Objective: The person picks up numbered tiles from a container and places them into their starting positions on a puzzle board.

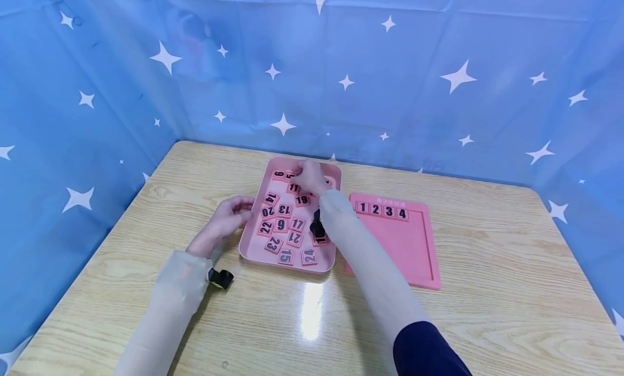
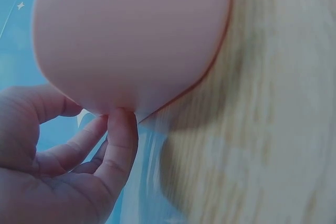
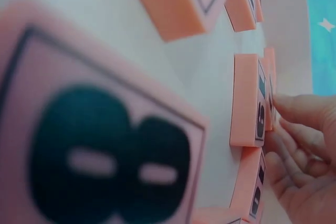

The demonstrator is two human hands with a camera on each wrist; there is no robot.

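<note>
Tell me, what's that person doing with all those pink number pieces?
A person is picking through loose pink square number tiles scattered in a pink plastic tray on a light wooden table. The right hand reaches to the tiles at the tray's far end, fingers touching one. The left hand steadies the tray's left edge. Beside it, a pink square puzzle board already holds tiles 1, 2, 3 and 4 in its top row.
</note>
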